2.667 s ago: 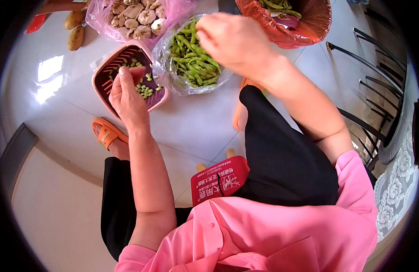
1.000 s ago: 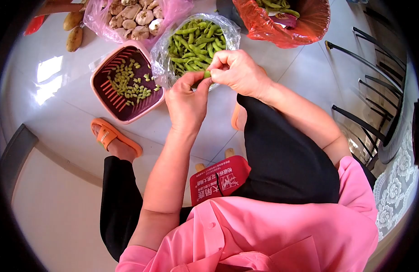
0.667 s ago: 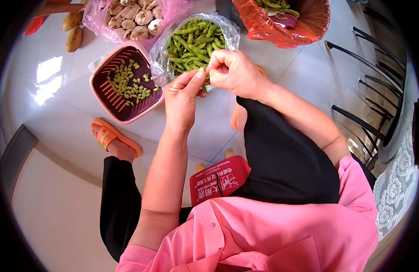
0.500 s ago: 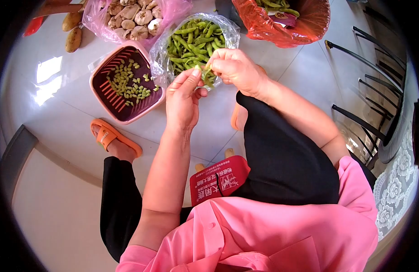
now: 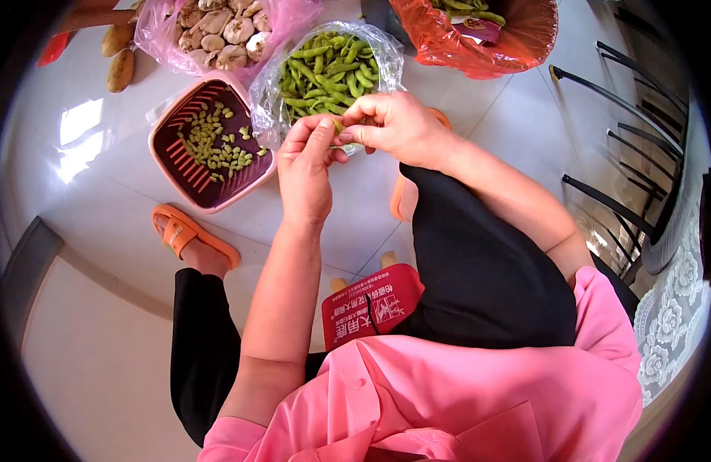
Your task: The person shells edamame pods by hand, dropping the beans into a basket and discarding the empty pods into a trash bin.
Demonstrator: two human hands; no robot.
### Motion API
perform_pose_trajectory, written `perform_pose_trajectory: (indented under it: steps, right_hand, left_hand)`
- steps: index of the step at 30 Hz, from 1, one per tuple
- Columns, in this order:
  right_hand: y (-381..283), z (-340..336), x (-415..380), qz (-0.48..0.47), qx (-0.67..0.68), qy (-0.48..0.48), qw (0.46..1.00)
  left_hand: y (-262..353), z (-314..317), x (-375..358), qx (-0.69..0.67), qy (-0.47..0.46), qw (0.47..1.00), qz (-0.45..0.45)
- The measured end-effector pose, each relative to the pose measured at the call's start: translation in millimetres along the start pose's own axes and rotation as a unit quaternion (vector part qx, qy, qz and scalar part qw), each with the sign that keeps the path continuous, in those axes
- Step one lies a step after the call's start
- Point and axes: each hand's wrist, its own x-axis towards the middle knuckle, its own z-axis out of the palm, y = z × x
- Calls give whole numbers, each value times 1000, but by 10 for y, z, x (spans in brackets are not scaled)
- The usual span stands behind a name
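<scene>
My left hand [image 5: 307, 165] and my right hand [image 5: 394, 127] meet at the near edge of a clear plastic bag [image 5: 390, 58] of green soybean pods [image 5: 324, 73]. Pinched between both sets of fingertips is a soybean pod [image 5: 337, 127], mostly covered by the fingers. To the left of my left hand stands a pink-rimmed basket [image 5: 213, 206] with a dark slatted inside. Shelled green beans [image 5: 209, 138] lie scattered over its bottom.
Garlic bulbs [image 5: 236, 31] fill a pink bag [image 5: 155, 31] behind the basket. A red bag [image 5: 517, 54] holds more pods and scraps. Potatoes [image 5: 120, 69] lie at the far left. Black metal chair legs [image 5: 617, 208] stand on the right; a red stool [image 5: 371, 300] is below me.
My right hand has turned and dropped slightly, its thumb now close against my left fingertips. The pod piece that hung below the fingers is now mostly hidden.
</scene>
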Motion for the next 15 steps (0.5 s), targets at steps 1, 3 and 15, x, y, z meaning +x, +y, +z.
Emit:
perform_pose_trajectory:
  steps: [1,3,15]
  right_hand:
    - [-38,-10,-18,2,-46,-5,999]
    - [-56,-21,-28,4,-91,-10,996]
    - [112,-31,6,-47,-172,44,983]
  left_hand:
    - [-5,-17,8,2,-3,1000,-3]
    - [-11,-35,11,21,0,1000,-6]
    - [-85,-37,5,32,-9,999,-23]
